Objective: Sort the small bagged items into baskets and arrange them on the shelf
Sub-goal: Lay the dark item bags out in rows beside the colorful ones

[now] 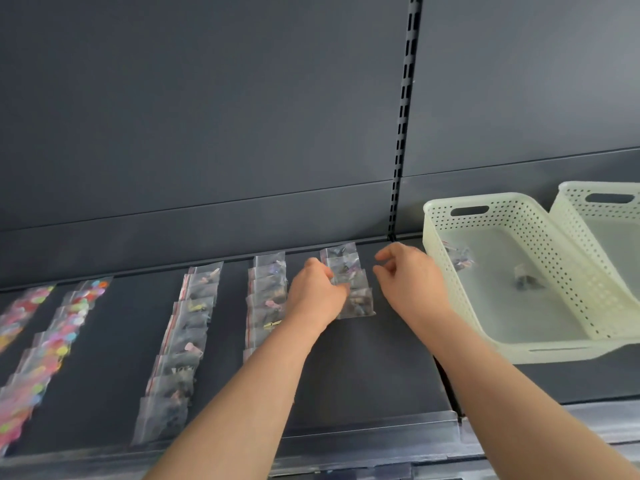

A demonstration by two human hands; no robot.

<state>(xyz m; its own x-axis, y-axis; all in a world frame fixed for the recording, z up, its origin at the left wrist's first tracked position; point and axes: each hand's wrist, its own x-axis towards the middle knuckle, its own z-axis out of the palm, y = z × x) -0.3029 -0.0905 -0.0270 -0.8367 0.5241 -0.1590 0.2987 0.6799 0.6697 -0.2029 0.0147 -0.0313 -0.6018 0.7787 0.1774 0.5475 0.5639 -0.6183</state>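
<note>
Left hand (317,292) curled onto short right-most row of small clear zip bags (351,277) on dark grey shelf (363,382), gripping some, likely to gather them. Right hand (410,282) loosely curled, empty, beside row. cream perforated plastic basket (519,233) just right, two bags inside: short transfer.

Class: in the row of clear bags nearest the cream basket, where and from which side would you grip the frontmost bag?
Likely pinch the frontmost clear plastic bag at its near right corner, from the right: it lies flat, the left hand covers its left side, leaving that corner exposed.
</note>
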